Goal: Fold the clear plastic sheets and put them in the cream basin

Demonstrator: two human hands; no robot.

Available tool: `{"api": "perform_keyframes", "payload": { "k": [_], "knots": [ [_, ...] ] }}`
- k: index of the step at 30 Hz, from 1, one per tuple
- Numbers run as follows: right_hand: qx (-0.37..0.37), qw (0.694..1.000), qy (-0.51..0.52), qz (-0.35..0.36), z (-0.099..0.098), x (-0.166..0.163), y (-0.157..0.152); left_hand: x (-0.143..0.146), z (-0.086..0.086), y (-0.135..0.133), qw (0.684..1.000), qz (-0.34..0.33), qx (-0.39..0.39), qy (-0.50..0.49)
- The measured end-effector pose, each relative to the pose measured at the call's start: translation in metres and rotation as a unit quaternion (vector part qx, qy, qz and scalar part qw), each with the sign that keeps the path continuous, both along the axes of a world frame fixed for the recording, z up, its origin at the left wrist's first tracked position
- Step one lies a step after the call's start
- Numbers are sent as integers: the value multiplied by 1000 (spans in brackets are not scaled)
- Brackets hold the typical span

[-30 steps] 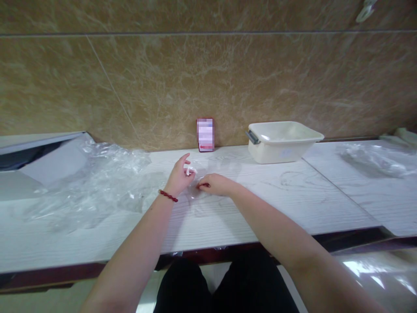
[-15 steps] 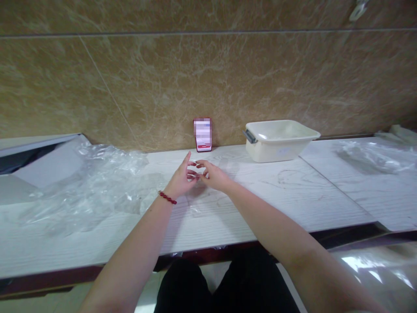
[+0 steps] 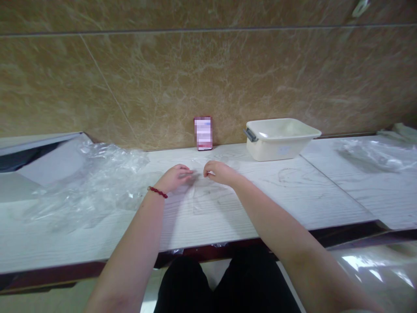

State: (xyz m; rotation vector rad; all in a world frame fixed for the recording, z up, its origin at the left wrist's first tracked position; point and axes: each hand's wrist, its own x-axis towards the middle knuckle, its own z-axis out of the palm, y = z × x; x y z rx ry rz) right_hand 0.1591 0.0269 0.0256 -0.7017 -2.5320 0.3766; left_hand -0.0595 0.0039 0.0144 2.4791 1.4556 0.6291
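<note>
While our left hand (image 3: 176,178) extends loosely parted fingers, our right hand (image 3: 219,173) curls narrow; we cannot tell whether it grips the clear film (image 3: 211,202) lying on the tabletop (image 3: 325,195) beside both. The phone (image 3: 203,134) leans against the wall (image 3: 156,87), presumably to face us. We read no writing: its display is pixelated; the bluish mark (image 3: 283,150) on the tub (image 3: 263,149) is illegible.

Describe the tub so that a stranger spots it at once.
Find the brown marbled wall and the white table along its foot. On that table, right of the phone propped by the wall, sits the tub. It is cream-coloured and open-topped, with a grey clip at its left end, unlike the flimsy clear plastic farther right.
</note>
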Motion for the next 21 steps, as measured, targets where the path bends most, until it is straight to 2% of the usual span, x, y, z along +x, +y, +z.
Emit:
{"api": "perform_keyframes", "payload": {
  "k": [7,15,21],
  "knots": [
    [-8,998,-64,-8,4,5,1,2,-2,-2,998,-21,-47,20],
    [-16,996,-86,-34,1,5,1,9,-3,-6,994,-33,-95,50],
    [-19,995,-87,-43,-1,5,2,9,-2,-10,989,-2,-122,86]
  ]
}}
